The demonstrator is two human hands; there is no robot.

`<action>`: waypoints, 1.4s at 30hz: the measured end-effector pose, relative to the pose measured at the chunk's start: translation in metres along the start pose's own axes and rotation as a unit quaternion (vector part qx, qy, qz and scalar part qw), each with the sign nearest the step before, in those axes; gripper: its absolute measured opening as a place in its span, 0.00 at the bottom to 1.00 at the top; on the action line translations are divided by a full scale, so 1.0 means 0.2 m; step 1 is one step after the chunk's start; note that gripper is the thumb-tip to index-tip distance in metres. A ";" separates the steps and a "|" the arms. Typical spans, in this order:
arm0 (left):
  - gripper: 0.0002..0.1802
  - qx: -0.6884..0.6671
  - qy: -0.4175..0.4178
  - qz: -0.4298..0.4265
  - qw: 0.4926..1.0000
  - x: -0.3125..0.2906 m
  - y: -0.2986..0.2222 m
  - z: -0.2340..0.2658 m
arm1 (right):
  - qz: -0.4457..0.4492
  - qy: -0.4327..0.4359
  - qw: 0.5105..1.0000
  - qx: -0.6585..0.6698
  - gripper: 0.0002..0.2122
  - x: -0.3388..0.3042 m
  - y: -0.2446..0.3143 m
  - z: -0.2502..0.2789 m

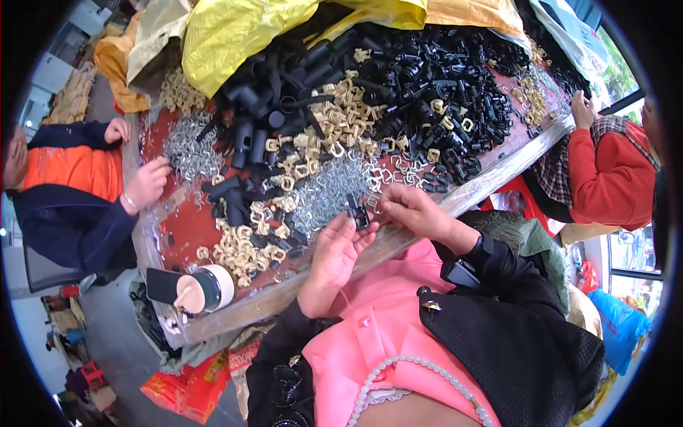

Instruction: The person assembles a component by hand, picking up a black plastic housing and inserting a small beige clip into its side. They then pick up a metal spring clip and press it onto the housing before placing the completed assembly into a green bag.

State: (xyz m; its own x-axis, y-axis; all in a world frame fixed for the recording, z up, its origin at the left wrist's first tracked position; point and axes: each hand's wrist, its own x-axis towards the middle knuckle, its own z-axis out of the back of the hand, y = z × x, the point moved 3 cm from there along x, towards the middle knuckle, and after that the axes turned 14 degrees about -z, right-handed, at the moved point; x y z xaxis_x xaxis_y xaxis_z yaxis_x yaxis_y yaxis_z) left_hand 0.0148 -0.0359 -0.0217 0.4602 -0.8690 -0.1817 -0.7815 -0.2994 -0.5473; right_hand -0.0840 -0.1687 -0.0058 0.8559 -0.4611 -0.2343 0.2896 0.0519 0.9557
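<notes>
Between the thumb and fingers of my left hand [336, 255] is a small black plastic fitting [358, 212], held upright just over the table's near edge. My right hand [415, 211] is close beside it on the right, thumb and forefinger pinched together. Whatever is in that pinch is too small to make out. Just beyond both hands lies a heap of silvery metal clips [326, 196]. Cream-coloured plastic rings [242, 249] are piled to the left of my left hand. More black fittings [455, 107] form a large mound farther back.
The red-topped table [186, 231] has a pale raised edge. A phone [163, 285] and a lidded jar [213, 287] stand at its near left corner. Large black tubes [249, 142] and a yellow sack [242, 35] lie farther back. Co-workers sit at the left and right sides.
</notes>
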 end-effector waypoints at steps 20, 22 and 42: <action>0.13 0.018 -0.012 0.059 0.998 0.01 0.01 0.00 | 0.068 -0.024 0.992 -0.102 0.04 -0.03 0.13 -0.06; 0.13 0.020 -0.007 0.066 0.998 0.00 0.01 0.00 | 0.090 -0.026 0.987 -0.131 0.04 -0.04 0.16 -0.07; 0.13 0.055 -0.004 0.089 0.995 -0.01 0.00 0.00 | 0.193 -0.027 0.933 -0.303 0.07 -0.08 0.17 -0.07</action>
State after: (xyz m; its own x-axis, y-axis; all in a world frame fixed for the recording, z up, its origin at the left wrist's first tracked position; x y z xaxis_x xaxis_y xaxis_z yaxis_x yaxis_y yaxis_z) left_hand 0.0150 -0.0343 -0.0213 0.3235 -0.9006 -0.2902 -0.7997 -0.0963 -0.5927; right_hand -0.0805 -0.1468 0.0280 0.9286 -0.3474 0.1308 0.1678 0.7071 0.6869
